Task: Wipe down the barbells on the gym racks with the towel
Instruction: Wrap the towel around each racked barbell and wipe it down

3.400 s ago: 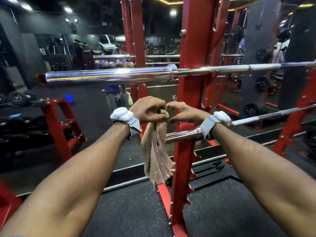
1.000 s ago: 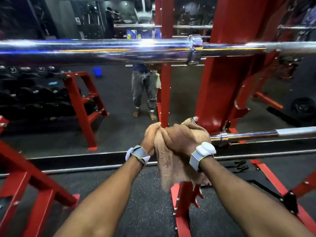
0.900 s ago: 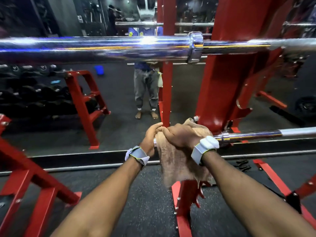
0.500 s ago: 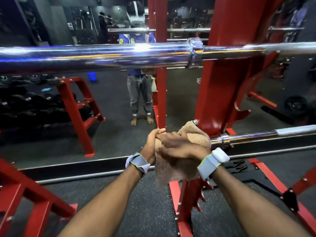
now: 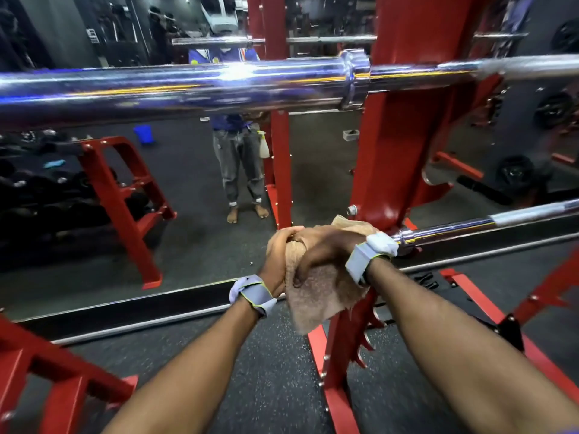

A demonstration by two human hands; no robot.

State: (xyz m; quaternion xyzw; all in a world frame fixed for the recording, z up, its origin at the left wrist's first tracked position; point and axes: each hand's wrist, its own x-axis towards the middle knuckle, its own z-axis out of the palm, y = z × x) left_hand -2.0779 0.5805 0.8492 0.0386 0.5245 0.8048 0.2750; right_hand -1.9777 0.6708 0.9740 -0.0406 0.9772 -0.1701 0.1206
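Note:
A tan towel [image 5: 322,292] is wrapped over the left end of the lower chrome barbell [image 5: 488,225], which rests on the red rack upright [image 5: 401,158]. My right hand [image 5: 326,249] clamps down on the towel from above. Pressed against it from the left, my left hand [image 5: 279,255] grips the towel's other side. The bar's sleeve end is hidden under the cloth and both hands. A thicker upper chrome barbell [image 5: 194,86] crosses the whole view at head height, with its collar [image 5: 355,78] beside the upright.
A wall mirror ahead reflects a person's legs [image 5: 241,170] and a dumbbell rack [image 5: 125,195] at left. Red frame tubes [image 5: 47,368] sit at lower left. The rack's red foot [image 5: 338,386] lies on the black rubber floor [image 5: 275,380].
Over the last second both hands stay clamped on the towel at the lower bar's end, shifting slightly. My right wrist has rotated to the right and the view has moved a little.

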